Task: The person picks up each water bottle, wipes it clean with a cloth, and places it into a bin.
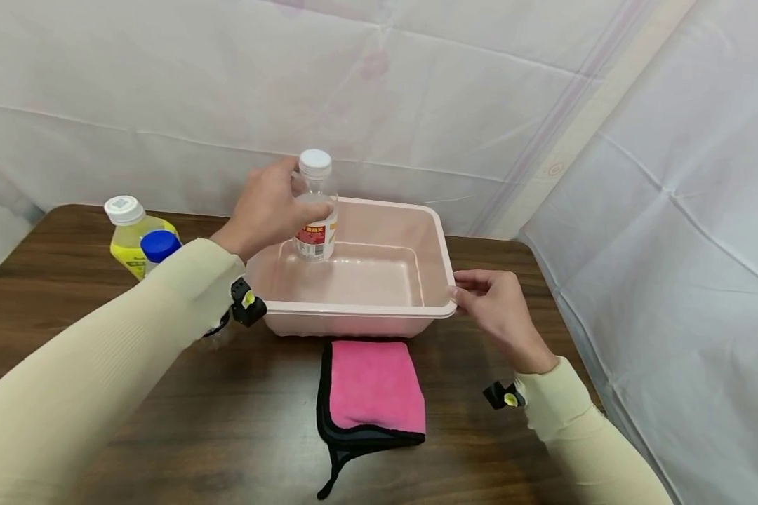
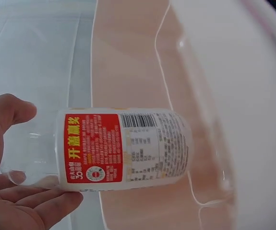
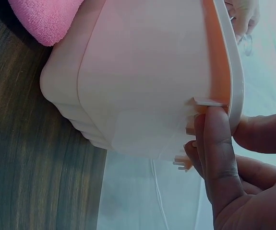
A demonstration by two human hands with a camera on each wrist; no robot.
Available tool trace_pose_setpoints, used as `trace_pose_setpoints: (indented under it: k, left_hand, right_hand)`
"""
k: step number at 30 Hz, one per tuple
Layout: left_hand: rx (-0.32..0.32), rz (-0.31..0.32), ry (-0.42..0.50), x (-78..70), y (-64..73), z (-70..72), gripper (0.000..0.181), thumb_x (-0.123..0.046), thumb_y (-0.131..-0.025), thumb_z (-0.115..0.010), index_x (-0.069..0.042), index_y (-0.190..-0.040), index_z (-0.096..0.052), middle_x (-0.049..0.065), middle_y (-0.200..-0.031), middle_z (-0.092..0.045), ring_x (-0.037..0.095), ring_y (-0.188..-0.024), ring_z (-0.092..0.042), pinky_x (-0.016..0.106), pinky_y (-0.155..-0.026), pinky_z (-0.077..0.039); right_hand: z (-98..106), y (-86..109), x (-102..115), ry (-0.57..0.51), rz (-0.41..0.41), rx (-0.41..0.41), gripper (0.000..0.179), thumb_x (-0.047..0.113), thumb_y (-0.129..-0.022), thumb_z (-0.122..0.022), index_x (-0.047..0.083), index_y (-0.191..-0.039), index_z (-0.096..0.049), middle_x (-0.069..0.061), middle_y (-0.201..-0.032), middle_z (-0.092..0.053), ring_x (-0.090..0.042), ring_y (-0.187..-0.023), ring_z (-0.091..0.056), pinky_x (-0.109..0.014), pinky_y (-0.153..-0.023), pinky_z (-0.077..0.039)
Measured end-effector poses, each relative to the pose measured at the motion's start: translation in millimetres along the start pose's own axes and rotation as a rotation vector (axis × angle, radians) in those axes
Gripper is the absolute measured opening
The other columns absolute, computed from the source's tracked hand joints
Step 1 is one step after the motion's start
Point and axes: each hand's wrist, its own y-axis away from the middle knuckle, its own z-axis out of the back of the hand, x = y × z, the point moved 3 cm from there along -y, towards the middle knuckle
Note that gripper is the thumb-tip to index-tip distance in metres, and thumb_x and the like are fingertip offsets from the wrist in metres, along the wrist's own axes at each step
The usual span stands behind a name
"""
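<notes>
My left hand (image 1: 270,210) grips a clear plastic bottle (image 1: 316,228) with a white cap around its upper part. The bottle stands upright inside the left part of a pale pink plastic basin (image 1: 379,308); whether its base touches the basin floor I cannot tell. In the left wrist view, thumb and fingers wrap the neck end above a red and white label (image 2: 94,148). At the basin's right rim, my right hand (image 1: 495,308) pinches the edge, thumb on top and fingers (image 3: 219,153) beneath, as the right wrist view shows.
A folded pink cloth (image 1: 379,386) with black trim lies in front of the basin. Left of it, partly behind the left forearm, stand a yellow-labelled bottle (image 1: 126,238) and a blue-capped bottle (image 1: 160,245). White sheeting (image 1: 227,84) rises behind the wooden table (image 1: 240,428).
</notes>
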Motion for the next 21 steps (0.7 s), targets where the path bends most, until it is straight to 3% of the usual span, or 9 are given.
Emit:
trace_pose_setpoints:
  k: [11,21]
  left_hand:
    - [0.022,0.032,0.01,-0.7,-2.2,-5.2,0.069,-0.027,-0.092,-0.076,-0.001,-0.147,-0.043,0.022,-0.139,-0.064,0.039,-0.123,-0.064,0.057,-0.1,-0.056]
    - [0.036,0.067,0.01,-3.7,-2.9,-8.6,0.064,-0.021,-0.09,-0.076,0.001,-0.141,-0.044,0.02,-0.135,-0.063,0.038,-0.117,-0.064,0.056,-0.1,-0.055]
  right_hand:
    - [-0.2,-0.9,1.3,0.015,-0.001,-0.002,0.03,0.005,-0.096,-0.072,-0.008,-0.124,-0.071,-0.028,-0.111,-0.074,-0.008,-0.076,-0.07,-0.025,-0.071,-0.063]
    - [0.1,-1.8,2.2,0.02,-0.001,0.0,0.031,0.006,-0.097,-0.072,-0.008,-0.124,-0.07,-0.028,-0.112,-0.074,-0.008,-0.076,-0.07,-0.023,-0.07,-0.063]
